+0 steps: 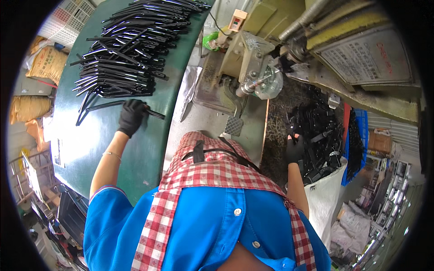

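Observation:
My left hand (132, 118), in a black glove, is closed around the middle of a slim black bar (106, 105) with a slight bend, low over the green table (135, 158). Just beyond it lies a long stack of similar glossy black bars (122, 67), with one askew at the near left end. Off to the right, my right hand (294, 148), also gloved in black with bare fingertips, is at the left edge of a heap of small black parts (323, 135). Its fingers look curled together; whatever they hold blends into the dark heap.
A greenish machine (257, 54) with a foot pedal (233, 126) stands ahead between the table and the heap. A blue crate (359, 147) and a white sack (323, 194) flank the heap on the right. Yellow sacks (47, 65) are beyond the table's left edge.

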Available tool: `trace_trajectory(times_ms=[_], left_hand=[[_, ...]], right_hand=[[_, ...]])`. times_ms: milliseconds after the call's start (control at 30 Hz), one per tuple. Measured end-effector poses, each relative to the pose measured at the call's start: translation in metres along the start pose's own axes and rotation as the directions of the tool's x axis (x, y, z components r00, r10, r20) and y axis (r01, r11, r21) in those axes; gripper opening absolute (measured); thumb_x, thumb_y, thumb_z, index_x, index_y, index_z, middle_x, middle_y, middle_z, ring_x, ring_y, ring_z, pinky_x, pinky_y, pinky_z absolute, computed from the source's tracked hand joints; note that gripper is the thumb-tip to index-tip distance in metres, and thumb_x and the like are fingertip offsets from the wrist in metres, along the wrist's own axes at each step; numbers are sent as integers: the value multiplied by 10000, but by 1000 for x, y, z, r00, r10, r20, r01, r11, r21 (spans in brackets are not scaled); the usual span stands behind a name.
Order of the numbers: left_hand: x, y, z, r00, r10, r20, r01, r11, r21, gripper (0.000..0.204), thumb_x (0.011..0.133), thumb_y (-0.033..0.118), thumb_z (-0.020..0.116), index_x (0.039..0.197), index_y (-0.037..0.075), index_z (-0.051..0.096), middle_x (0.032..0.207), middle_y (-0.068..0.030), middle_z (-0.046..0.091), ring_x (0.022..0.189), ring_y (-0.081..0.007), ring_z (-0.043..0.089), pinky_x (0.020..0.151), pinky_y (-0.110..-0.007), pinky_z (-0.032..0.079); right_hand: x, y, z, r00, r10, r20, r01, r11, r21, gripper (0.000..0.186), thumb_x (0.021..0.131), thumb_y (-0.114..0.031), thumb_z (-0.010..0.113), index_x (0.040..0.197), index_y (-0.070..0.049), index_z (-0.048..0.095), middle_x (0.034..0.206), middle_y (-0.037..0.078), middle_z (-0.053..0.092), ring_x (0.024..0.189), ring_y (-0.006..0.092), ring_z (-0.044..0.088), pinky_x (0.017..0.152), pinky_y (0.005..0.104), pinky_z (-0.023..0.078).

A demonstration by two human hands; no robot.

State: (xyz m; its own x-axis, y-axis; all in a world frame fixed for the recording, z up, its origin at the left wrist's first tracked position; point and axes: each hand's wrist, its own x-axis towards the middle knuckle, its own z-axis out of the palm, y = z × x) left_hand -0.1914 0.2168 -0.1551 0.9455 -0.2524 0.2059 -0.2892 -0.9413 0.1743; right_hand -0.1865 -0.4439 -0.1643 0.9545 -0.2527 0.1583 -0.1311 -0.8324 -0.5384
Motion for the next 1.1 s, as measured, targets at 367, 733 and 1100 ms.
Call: trace_trajectory(times_ms=[367,733,1100], left_hand=[[136,144,-77,779,-159,-606,-269,789,-553,147,893,229,611,929,89,581,725,-75,563,587,-210,561,535,-311,454],[170,78,-163,867,-483,-121,-470,-715,-518,508,983,480,376,607,140,354,554,49,275,482,-92,247,465,-238,241],[169,82,-156,760,-643,-94,-595,-629,-500,579,970,559,296,597,122,366,521,13,314,447,-114,278,444,-251,272]], right_hand=[[38,-19,-55,923,287,257,-357,385,851,251,930,-165,519,1151,-45,515,988,90,604,827,136,570,662,272,503],[9,-200,-22,662,-224,715,-136,903,408,231,856,-144,662,1051,-25,623,793,-70,542,684,48,451,624,226,386],[-5,-222,-26,720,-302,624,-132,824,551,232,849,-193,670,1017,-37,632,755,73,583,701,159,568,637,298,446]])
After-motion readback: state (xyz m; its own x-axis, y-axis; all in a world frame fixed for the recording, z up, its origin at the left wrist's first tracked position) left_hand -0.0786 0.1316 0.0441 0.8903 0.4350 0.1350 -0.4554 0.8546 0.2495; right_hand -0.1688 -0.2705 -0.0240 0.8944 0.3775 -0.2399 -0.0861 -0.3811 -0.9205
